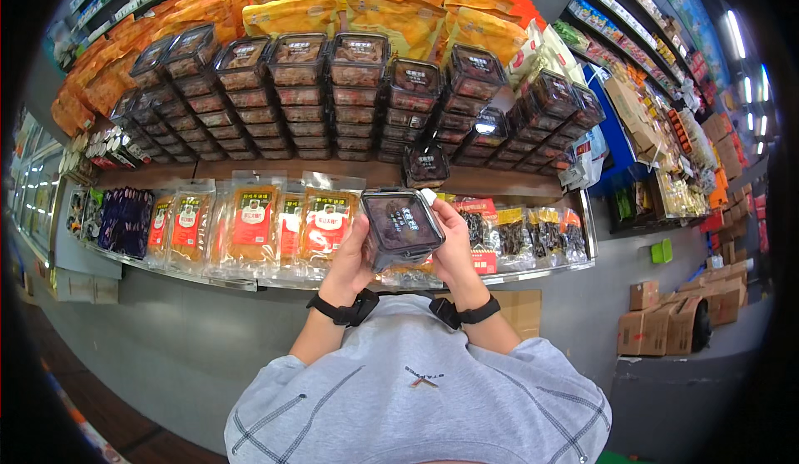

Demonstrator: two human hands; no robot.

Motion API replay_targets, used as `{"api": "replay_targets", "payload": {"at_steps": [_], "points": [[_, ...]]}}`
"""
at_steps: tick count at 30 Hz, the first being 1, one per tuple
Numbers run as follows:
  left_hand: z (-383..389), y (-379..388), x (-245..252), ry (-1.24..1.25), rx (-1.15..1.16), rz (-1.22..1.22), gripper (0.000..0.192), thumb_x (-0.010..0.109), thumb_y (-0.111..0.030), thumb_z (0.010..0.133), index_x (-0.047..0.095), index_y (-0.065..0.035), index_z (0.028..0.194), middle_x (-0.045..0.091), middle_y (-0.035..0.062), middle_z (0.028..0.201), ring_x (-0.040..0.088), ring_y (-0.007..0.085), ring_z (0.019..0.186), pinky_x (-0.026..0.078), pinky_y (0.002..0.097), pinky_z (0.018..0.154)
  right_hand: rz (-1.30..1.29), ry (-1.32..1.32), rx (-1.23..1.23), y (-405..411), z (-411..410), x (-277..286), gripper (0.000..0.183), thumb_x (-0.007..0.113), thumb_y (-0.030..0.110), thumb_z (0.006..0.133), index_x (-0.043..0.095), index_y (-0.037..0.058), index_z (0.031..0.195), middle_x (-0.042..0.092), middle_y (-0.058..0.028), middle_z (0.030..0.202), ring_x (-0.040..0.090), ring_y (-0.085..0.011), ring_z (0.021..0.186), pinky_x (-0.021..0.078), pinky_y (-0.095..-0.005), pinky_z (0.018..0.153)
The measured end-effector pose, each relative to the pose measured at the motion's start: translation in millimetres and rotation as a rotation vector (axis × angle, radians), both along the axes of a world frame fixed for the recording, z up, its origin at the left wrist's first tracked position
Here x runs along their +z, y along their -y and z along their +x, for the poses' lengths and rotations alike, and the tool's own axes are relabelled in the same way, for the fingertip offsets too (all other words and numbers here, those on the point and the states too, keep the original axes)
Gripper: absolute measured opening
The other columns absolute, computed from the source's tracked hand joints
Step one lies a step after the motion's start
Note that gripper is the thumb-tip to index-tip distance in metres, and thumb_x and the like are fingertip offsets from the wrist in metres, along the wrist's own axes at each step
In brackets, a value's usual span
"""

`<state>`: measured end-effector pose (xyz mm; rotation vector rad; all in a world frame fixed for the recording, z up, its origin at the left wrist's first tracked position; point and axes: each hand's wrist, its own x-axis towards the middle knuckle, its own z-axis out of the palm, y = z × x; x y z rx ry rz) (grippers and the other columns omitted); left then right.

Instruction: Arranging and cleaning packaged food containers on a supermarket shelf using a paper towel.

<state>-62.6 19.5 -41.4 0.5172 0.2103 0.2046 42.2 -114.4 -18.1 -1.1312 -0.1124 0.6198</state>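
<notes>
Between my two hands is a clear plastic box of dark food (402,220), held in front of my chest with its lid up and tilted. My left hand (351,252) grips its left side. At its right side is my right hand (452,233), with a small white wad (428,196), perhaps tissue, at the fingertips by the lid's far corner. A similar plastic box (426,165) sits just beyond on the brown shelf ledge (299,168). Behind it rise stacks of such boxes (359,89) in rows.
Yellow and orange pouches (393,17) stand behind the stacks. Flat clear packets with red labels (254,214) fill the front tray, with dark-food packets (515,230) at its right. Cardboard boxes (661,323) lie at far right, and a green bin (661,251) stands on the floor.
</notes>
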Motion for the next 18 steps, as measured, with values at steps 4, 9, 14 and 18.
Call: {"api": "replay_targets", "payload": {"at_steps": [4, 9, 14, 18], "points": [[5, 1, 6, 0.038, -0.135, -0.211, 0.062, 0.051, -0.054, 0.094, 0.049, -0.0049, 0.131, 0.056, 0.0146, 0.130, 0.056, 0.0293, 0.119, 0.049, 0.0485, 0.097, -0.055, 0.061, 0.009, 1, 11, -13, 0.025, 0.056, 0.009, 0.096, 0.059, -0.0018, 0.118, 0.067, -0.0044, 0.103, 0.062, -0.0078, 0.089, 0.0511, -0.0229, 0.077], [16, 4, 4, -0.024, -0.072, -0.365, 0.066, 0.045, -0.062, 0.092, 0.050, -0.0077, 0.130, 0.056, 0.0137, 0.130, 0.056, 0.0314, 0.118, 0.047, 0.0504, 0.099, -0.184, 0.313, -0.087, 5, 6, -27, 0.020, 0.061, 0.007, 0.092, 0.065, -0.0025, 0.109, 0.067, -0.0019, 0.099, 0.060, -0.0053, 0.084, 0.0500, -0.0215, 0.072], [21, 6, -30, -0.093, 0.156, -0.290, 0.062, 0.046, -0.064, 0.091, 0.055, -0.0115, 0.122, 0.061, 0.0131, 0.120, 0.058, 0.0270, 0.112, 0.048, 0.0483, 0.096, -0.321, 0.835, -0.101, -10, -42, 9, 0.016, 0.068, 0.002, 0.082, 0.068, 0.0003, 0.098, 0.065, -0.0067, 0.092, 0.064, -0.0147, 0.082, 0.0501, -0.0270, 0.068], [16, 13, -6, -0.112, 0.162, -0.329, 0.065, 0.045, -0.066, 0.090, 0.053, -0.0107, 0.124, 0.060, 0.0139, 0.120, 0.058, 0.0289, 0.112, 0.047, 0.0485, 0.098, -0.445, 1.111, -0.202, -13, -28, 12, 0.016, 0.067, 0.000, 0.081, 0.068, 0.0018, 0.097, 0.063, -0.0118, 0.090, 0.064, -0.0242, 0.079, 0.0504, -0.0310, 0.067]]}}
